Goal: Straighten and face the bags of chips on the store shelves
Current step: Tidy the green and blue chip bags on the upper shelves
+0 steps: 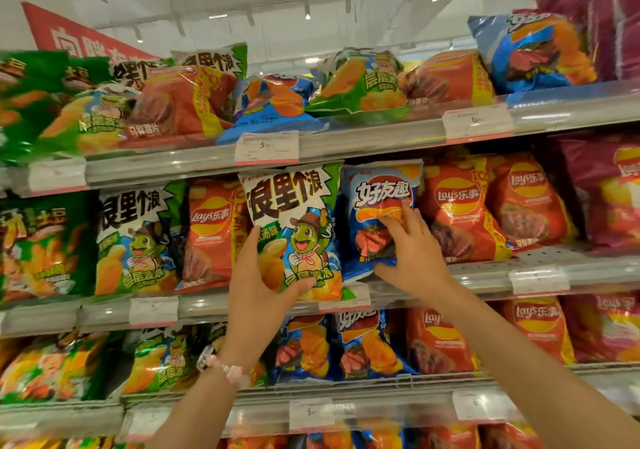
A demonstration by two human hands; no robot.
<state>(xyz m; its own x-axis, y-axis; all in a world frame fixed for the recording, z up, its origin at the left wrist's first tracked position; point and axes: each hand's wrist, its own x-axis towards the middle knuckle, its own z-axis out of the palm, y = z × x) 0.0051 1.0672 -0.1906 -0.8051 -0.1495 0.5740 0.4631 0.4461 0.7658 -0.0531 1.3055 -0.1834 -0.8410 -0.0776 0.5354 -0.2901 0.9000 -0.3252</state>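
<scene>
Chip bag, white and green (294, 230): upright at the front edge of the middle shelf (485, 273), cartoon face outward.
Left hand (258, 285): fingers grasping this bag's lower left corner, thumb across its front; beaded bracelet (221, 367) on the wrist.
Blue chip bag (379, 220): just right of the white and green bag, touching it.
Right hand (412, 251): fingers spread flat on the blue bag's lower front, thumb under its bottom edge.
Red Lay's bags (460, 213): right of the blue bag.
</scene>
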